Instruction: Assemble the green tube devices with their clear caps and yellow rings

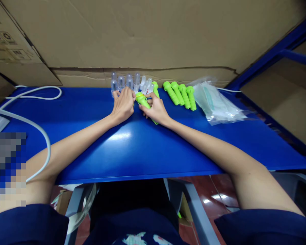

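My right hand (157, 109) is closed round a lime-green torch-shaped plastic piece (144, 101), which lies slanted with its wide end toward my left hand. A yellowish band shows at that wide end. My left hand (124, 104) has its fingers bent together against the band; what sits between the fingertips is hidden. Just behind my left hand stand several clear domed plastic tubes (129, 81). Smaller clear caps (148, 84) are grouped behind the held piece. Another green piece (155, 89) rests behind my right hand.
Several green torch-shaped pieces (181, 95) lie in a row on the blue tabletop (112, 149), beside a clear plastic bag (216, 102) with pale contents. White cables (38, 92) run along the left. Cardboard (142, 37) walls the back, and a blue metal frame (272, 51) stands at right.
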`<state>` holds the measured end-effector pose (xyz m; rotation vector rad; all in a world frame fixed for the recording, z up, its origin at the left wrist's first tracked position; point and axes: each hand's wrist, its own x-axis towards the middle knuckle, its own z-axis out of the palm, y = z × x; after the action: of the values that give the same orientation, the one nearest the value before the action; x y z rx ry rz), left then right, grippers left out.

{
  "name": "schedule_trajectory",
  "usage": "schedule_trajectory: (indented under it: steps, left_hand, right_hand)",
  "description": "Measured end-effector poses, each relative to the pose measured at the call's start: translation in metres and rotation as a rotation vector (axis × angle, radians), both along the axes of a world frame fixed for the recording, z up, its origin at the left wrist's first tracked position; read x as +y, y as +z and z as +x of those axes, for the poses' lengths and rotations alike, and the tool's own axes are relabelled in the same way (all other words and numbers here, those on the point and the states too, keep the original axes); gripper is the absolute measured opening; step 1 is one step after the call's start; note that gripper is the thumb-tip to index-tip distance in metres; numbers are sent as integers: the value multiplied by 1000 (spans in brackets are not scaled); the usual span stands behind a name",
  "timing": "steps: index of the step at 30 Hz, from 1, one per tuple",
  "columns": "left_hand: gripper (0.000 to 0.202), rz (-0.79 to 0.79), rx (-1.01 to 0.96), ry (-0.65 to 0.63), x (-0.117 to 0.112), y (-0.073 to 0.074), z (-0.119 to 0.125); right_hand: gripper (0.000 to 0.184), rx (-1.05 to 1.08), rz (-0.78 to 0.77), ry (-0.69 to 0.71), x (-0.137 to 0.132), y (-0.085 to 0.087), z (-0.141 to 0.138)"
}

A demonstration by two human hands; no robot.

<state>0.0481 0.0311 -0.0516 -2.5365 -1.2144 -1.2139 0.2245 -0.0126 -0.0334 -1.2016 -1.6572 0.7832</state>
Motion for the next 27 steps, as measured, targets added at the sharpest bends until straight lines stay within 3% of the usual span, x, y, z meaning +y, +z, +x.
schedule_trajectory:
  steps: [9, 19, 27]
  left_hand:
    - [24, -119, 43, -37, -7, 9, 0]
    - [14, -43, -48, -202, -3, 12, -3]
    - [20, -11, 63, -205, 2, 10, -9]
  right_hand:
    - [55, 209, -117, 138, 7, -9, 5]
    - [65, 365, -149, 206, 11, -10, 6]
    - [66, 361, -176, 244, 12, -11, 11]
